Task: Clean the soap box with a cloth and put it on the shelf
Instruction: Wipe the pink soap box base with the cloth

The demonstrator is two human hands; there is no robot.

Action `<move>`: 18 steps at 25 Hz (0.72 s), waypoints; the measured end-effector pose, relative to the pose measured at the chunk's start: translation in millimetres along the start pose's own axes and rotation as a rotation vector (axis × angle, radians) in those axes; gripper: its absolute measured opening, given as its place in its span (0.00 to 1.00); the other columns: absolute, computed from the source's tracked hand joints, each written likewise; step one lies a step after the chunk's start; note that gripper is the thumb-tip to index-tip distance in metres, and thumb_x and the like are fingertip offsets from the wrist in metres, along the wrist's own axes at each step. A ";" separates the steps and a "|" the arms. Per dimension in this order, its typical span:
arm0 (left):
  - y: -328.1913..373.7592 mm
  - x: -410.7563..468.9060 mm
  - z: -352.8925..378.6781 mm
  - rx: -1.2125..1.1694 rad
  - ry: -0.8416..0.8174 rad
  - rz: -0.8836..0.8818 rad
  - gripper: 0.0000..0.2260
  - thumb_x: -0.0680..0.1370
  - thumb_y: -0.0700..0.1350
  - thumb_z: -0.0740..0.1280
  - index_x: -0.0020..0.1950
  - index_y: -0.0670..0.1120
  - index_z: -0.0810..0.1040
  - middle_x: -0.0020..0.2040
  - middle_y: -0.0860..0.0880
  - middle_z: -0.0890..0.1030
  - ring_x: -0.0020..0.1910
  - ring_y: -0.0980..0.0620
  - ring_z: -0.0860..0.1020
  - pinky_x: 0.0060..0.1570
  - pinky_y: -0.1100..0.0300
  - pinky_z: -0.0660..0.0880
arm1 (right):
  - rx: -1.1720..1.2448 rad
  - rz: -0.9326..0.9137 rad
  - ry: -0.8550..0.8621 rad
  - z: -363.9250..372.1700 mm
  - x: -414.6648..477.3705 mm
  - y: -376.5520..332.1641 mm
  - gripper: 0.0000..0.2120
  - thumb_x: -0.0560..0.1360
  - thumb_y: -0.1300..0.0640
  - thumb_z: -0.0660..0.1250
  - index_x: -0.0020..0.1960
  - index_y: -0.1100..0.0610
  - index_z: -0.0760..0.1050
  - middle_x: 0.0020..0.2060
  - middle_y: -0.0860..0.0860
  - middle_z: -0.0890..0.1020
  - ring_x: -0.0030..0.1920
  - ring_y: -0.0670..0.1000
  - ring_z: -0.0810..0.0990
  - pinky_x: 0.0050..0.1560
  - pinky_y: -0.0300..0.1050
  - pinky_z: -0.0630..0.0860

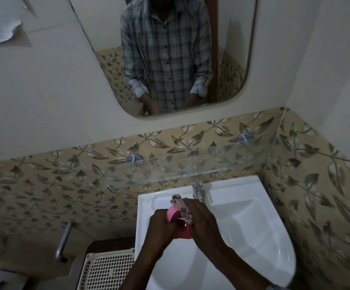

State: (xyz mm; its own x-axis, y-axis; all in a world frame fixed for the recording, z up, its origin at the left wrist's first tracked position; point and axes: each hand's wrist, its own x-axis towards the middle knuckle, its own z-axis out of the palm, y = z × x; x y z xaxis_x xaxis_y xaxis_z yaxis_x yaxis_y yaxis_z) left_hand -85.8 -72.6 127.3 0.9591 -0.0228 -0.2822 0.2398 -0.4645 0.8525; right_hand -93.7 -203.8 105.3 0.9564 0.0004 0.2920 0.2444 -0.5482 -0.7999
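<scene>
In the head view, your left hand point(159, 223) grips the pink soap box point(172, 214) over the sink point(253, 216). Your right hand point(201, 218) clutches the cloth point(181, 206) against it. Wiping looks underway; the box is not yet on the glass shelf point(170, 173).

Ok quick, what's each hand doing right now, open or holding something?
Left hand: grips the pink soap box over the sink.
Right hand: holds the patterned cloth against the soap box.
</scene>
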 end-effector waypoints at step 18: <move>-33.9 11.0 9.6 -0.670 0.218 0.021 0.10 0.75 0.40 0.72 0.55 0.45 0.85 0.50 0.40 0.87 0.51 0.40 0.85 0.50 0.48 0.81 | 0.511 0.815 0.103 21.9 -3.3 15.1 0.13 0.73 0.56 0.72 0.57 0.57 0.79 0.48 0.55 0.85 0.47 0.56 0.84 0.52 0.58 0.82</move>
State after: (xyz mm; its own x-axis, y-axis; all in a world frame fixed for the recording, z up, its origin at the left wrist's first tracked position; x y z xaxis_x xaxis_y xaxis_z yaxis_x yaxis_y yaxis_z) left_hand -84.8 -65.6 91.1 0.9560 0.1848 -0.2280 0.1949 0.1811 0.9640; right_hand -89.6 -193.8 80.8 0.8506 -0.3053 -0.4280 -0.4244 0.0817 -0.9018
